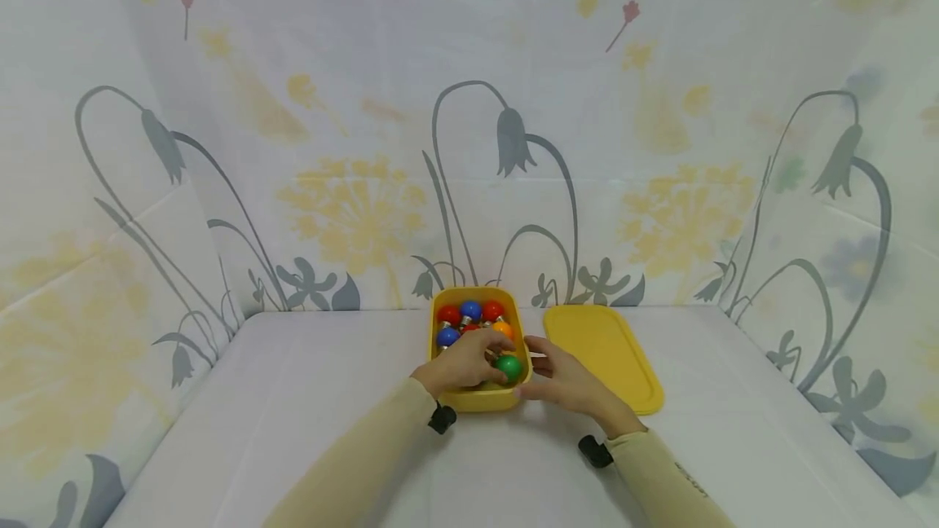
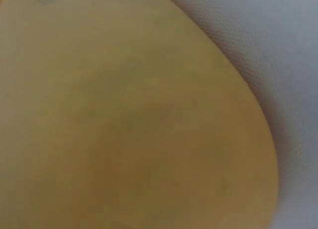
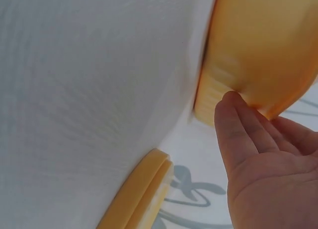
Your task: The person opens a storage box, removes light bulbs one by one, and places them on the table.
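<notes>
In the head view a yellow plastic container point(image 1: 480, 402) holds several coloured light bulbs. My left hand point(image 1: 469, 358) reaches over its near left rim. Thumb and fingers pinch a green light bulb point(image 1: 509, 368) at its base end, which they partly hide. My right hand point(image 1: 563, 380) is at the container's right side, thumb near the front corner. In the right wrist view its fairly straight fingers touch the outer wall of the container. The left wrist view is filled by the blurred yellow container wall point(image 2: 149, 114); no hand shows there.
A yellow lid point(image 1: 601, 357) lies flat on the white table point(image 1: 323, 398), right of the container. Inside the container, red point(image 1: 493, 310), blue point(image 1: 471, 310) and orange bulbs point(image 1: 502, 332) sit toward the back. A flower-patterned curtain point(image 1: 469, 210) stands behind the table.
</notes>
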A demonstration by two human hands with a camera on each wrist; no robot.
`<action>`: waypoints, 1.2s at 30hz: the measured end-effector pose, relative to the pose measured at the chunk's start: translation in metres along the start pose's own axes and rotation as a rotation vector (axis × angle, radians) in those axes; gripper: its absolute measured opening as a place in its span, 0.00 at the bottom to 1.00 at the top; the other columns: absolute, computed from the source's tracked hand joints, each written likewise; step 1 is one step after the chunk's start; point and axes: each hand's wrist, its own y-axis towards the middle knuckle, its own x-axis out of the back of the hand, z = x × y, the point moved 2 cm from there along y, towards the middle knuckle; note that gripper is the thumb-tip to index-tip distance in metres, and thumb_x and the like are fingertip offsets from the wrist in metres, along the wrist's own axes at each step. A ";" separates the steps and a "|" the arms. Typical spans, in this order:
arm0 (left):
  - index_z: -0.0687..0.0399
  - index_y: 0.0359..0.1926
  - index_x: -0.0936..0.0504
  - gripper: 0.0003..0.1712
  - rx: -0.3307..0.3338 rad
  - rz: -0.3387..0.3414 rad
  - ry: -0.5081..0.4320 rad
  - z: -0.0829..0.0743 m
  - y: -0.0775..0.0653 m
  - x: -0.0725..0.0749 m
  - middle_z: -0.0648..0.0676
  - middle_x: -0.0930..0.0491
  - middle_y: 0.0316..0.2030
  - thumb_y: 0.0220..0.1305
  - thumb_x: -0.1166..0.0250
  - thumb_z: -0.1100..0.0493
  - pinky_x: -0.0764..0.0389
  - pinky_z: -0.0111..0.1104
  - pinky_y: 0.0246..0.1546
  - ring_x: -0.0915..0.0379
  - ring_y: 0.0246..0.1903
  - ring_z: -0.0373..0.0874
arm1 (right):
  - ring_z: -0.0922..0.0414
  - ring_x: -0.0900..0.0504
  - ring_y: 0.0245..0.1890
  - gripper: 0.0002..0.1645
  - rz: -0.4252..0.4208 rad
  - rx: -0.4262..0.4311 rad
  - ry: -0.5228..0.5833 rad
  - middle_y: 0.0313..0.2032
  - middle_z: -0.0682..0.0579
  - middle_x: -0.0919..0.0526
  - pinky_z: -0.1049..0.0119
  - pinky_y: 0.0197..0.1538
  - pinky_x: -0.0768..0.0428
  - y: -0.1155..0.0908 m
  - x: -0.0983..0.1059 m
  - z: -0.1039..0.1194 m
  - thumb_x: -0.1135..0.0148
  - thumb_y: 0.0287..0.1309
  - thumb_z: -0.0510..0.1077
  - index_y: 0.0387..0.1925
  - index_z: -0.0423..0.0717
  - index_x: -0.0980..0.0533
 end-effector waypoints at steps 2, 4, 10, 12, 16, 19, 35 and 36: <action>0.46 0.53 0.20 0.24 0.005 0.005 0.007 0.001 0.002 -0.001 0.45 0.22 0.44 0.53 0.28 0.63 0.24 0.39 0.52 0.26 0.45 0.43 | 0.47 0.30 0.62 0.53 0.005 0.006 -0.001 0.68 0.51 0.37 0.52 0.59 0.28 0.000 0.000 0.001 0.28 0.47 0.57 0.70 0.50 0.43; 0.46 0.53 0.20 0.25 0.012 0.013 0.002 0.002 0.003 -0.003 0.45 0.22 0.45 0.53 0.28 0.64 0.24 0.39 0.52 0.27 0.44 0.41 | 0.46 0.30 0.62 0.53 0.010 0.014 0.001 0.68 0.50 0.38 0.51 0.60 0.28 -0.001 0.000 0.003 0.28 0.48 0.56 0.70 0.49 0.43; 0.47 0.54 0.20 0.26 0.008 0.027 0.022 0.003 0.009 -0.007 0.44 0.22 0.46 0.52 0.28 0.66 0.24 0.38 0.52 0.28 0.44 0.40 | 0.46 0.30 0.62 0.53 0.015 0.028 0.011 0.68 0.47 0.38 0.50 0.61 0.29 -0.002 -0.001 0.006 0.28 0.49 0.55 0.71 0.46 0.44; 0.47 0.54 0.19 0.26 0.004 0.033 0.047 0.004 0.011 -0.007 0.43 0.22 0.45 0.52 0.28 0.66 0.24 0.38 0.52 0.29 0.44 0.40 | 0.46 0.30 0.62 0.53 0.013 0.029 0.012 0.68 0.47 0.38 0.50 0.61 0.29 -0.002 -0.001 0.007 0.28 0.48 0.55 0.71 0.45 0.44; 0.46 0.54 0.19 0.27 -0.018 0.051 0.117 0.005 0.014 -0.007 0.42 0.22 0.46 0.51 0.27 0.65 0.24 0.37 0.53 0.30 0.44 0.39 | 0.46 0.30 0.62 0.54 0.009 0.032 0.008 0.68 0.47 0.38 0.50 0.60 0.29 0.000 0.000 0.005 0.28 0.48 0.56 0.71 0.45 0.44; 0.44 0.55 0.19 0.28 -0.019 0.061 0.151 0.007 0.016 -0.007 0.41 0.22 0.46 0.51 0.26 0.64 0.24 0.37 0.53 0.30 0.45 0.38 | 0.46 0.30 0.62 0.54 0.011 0.033 0.007 0.69 0.47 0.39 0.51 0.60 0.28 0.001 -0.001 0.004 0.28 0.49 0.56 0.71 0.46 0.45; 0.45 0.55 0.19 0.27 -0.059 -0.005 0.140 0.004 0.015 0.001 0.41 0.22 0.45 0.51 0.26 0.61 0.24 0.36 0.50 0.29 0.42 0.38 | 0.47 0.29 0.61 0.52 0.007 0.026 0.004 0.68 0.49 0.37 0.51 0.60 0.28 0.002 -0.002 0.001 0.28 0.48 0.55 0.71 0.47 0.43; 0.45 0.55 0.19 0.27 -0.066 -0.010 0.137 0.004 0.014 0.002 0.41 0.22 0.45 0.52 0.26 0.60 0.24 0.35 0.50 0.28 0.42 0.38 | 0.47 0.29 0.61 0.52 0.008 0.025 0.009 0.68 0.48 0.37 0.51 0.60 0.29 0.001 -0.002 0.000 0.28 0.48 0.54 0.70 0.47 0.43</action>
